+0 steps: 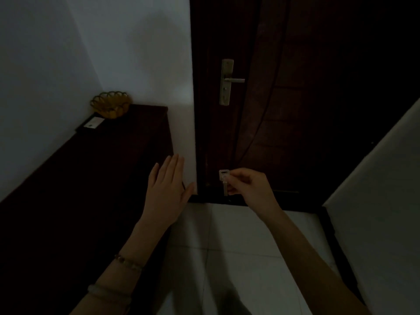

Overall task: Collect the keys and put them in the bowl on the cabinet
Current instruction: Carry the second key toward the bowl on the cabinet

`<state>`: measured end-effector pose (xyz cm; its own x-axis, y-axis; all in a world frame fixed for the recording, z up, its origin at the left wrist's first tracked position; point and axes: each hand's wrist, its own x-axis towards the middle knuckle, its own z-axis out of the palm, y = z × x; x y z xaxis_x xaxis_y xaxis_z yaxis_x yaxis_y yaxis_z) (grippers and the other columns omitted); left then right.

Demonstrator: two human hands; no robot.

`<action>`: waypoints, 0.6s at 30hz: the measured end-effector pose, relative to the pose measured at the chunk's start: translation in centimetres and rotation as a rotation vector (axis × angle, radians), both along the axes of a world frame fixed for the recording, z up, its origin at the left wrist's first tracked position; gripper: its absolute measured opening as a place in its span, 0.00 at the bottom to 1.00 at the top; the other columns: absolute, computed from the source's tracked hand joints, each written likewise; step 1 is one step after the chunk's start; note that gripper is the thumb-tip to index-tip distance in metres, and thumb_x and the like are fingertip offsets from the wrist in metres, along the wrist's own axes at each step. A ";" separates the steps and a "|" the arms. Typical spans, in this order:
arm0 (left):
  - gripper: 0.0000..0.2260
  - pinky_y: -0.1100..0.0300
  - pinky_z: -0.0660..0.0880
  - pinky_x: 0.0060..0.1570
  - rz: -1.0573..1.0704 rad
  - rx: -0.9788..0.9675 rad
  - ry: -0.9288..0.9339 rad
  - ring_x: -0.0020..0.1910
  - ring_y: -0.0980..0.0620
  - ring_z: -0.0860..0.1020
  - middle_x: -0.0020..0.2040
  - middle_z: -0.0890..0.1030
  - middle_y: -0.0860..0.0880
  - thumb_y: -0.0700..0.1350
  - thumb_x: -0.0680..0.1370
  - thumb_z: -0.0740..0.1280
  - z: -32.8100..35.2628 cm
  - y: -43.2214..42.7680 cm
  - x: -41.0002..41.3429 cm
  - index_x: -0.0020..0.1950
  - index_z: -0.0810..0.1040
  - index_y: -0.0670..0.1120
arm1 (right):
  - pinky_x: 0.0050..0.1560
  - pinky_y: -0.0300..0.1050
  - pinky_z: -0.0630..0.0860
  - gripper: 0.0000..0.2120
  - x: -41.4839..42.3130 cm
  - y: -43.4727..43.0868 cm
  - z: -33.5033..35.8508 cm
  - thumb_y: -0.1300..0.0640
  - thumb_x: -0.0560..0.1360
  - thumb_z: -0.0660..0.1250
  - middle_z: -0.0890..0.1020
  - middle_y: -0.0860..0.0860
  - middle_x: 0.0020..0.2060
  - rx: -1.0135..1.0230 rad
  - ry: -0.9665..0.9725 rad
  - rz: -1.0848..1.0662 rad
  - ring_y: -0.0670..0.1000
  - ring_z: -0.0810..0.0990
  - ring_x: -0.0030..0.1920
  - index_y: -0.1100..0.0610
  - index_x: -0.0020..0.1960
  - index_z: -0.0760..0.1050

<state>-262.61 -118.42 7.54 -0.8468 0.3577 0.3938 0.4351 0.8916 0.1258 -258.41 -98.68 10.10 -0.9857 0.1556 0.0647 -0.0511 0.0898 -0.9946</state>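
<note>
In the dim head view, my right hand (246,186) pinches a pale silver key (224,181) between thumb and fingers, in front of the lower part of a dark wooden door. The key's blade hangs downward. My left hand (167,192) is flat with fingers spread, empty, over the right edge of the dark cabinet (86,178). A yellow woven bowl (111,104) stands at the cabinet's far end, against the white wall, well beyond both hands.
The door (295,110) carries a metal lever handle (228,81) above my right hand. A small white card on a dark tray (93,124) lies beside the bowl. White floor tiles (238,246) lie below; a pale wall (375,201) rises at right.
</note>
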 end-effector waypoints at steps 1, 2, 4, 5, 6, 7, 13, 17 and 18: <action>0.30 0.43 0.60 0.69 0.018 -0.003 -0.007 0.70 0.42 0.65 0.70 0.68 0.39 0.58 0.77 0.52 -0.2 0.0 -1.4 0.71 0.63 0.38 | 0.34 0.34 0.78 0.04 -1.7 0.0 -0.1 0.64 0.73 0.67 0.81 0.51 0.34 -0.002 -0.001 0.019 0.41 0.79 0.31 0.59 0.41 0.80; 0.30 0.43 0.60 0.69 0.037 -0.002 -0.012 0.70 0.42 0.65 0.70 0.68 0.39 0.58 0.77 0.52 -0.4 -0.1 -2.8 0.71 0.63 0.38 | 0.33 0.34 0.78 0.05 -3.5 0.1 -0.3 0.64 0.72 0.67 0.81 0.51 0.33 -0.003 0.000 0.037 0.41 0.79 0.31 0.57 0.40 0.80; 0.30 0.44 0.59 0.69 0.073 0.004 -0.013 0.70 0.43 0.65 0.70 0.68 0.39 0.58 0.77 0.52 -0.7 0.0 -5.8 0.71 0.64 0.38 | 0.33 0.34 0.78 0.06 -7.3 0.3 -0.6 0.63 0.72 0.67 0.82 0.49 0.33 -0.004 -0.001 0.073 0.41 0.80 0.32 0.54 0.39 0.80; 0.30 0.45 0.58 0.69 0.091 0.006 -0.015 0.70 0.43 0.66 0.70 0.69 0.39 0.58 0.77 0.53 -0.9 0.1 -7.3 0.70 0.64 0.38 | 0.33 0.34 0.78 0.07 -9.3 0.5 -0.7 0.63 0.73 0.67 0.82 0.48 0.33 -0.003 0.000 0.094 0.41 0.80 0.32 0.54 0.39 0.80; 0.30 0.45 0.58 0.69 0.114 0.004 -0.017 0.70 0.43 0.66 0.70 0.69 0.39 0.58 0.77 0.53 -1.0 0.2 -8.8 0.70 0.64 0.38 | 0.34 0.34 0.78 0.08 -11.4 0.7 -0.9 0.63 0.73 0.67 0.82 0.47 0.33 0.000 0.002 0.120 0.42 0.80 0.33 0.53 0.39 0.80; 0.30 0.45 0.58 0.69 0.141 0.000 -0.016 0.70 0.43 0.65 0.70 0.68 0.39 0.58 0.77 0.52 -1.1 0.3 -10.3 0.70 0.64 0.38 | 0.34 0.34 0.78 0.09 -13.5 0.9 -0.9 0.63 0.73 0.67 0.82 0.47 0.33 0.007 0.004 0.146 0.42 0.80 0.33 0.51 0.38 0.80; 0.31 0.44 0.59 0.69 0.312 0.000 -0.032 0.70 0.43 0.64 0.71 0.67 0.39 0.58 0.77 0.52 -0.9 1.1 -19.6 0.71 0.63 0.38 | 0.37 0.36 0.79 0.06 -26.2 1.9 -0.5 0.62 0.73 0.67 0.82 0.49 0.35 0.059 0.008 0.281 0.43 0.80 0.34 0.53 0.40 0.80; 0.29 0.46 0.55 0.70 0.420 -0.002 -0.023 0.72 0.44 0.62 0.72 0.65 0.40 0.57 0.78 0.58 -0.9 1.0 -24.7 0.72 0.61 0.39 | 0.40 0.42 0.80 0.02 -33.8 1.4 -0.5 0.60 0.72 0.69 0.82 0.52 0.36 0.075 -0.001 0.351 0.46 0.81 0.36 0.57 0.42 0.81; 0.29 0.47 0.54 0.70 0.445 -0.009 -0.027 0.72 0.44 0.61 0.73 0.65 0.40 0.57 0.78 0.58 -0.9 0.8 -25.7 0.73 0.60 0.40 | 0.40 0.44 0.80 0.02 -35.3 0.9 -0.5 0.60 0.72 0.69 0.82 0.52 0.36 0.081 0.005 0.368 0.46 0.81 0.36 0.56 0.41 0.80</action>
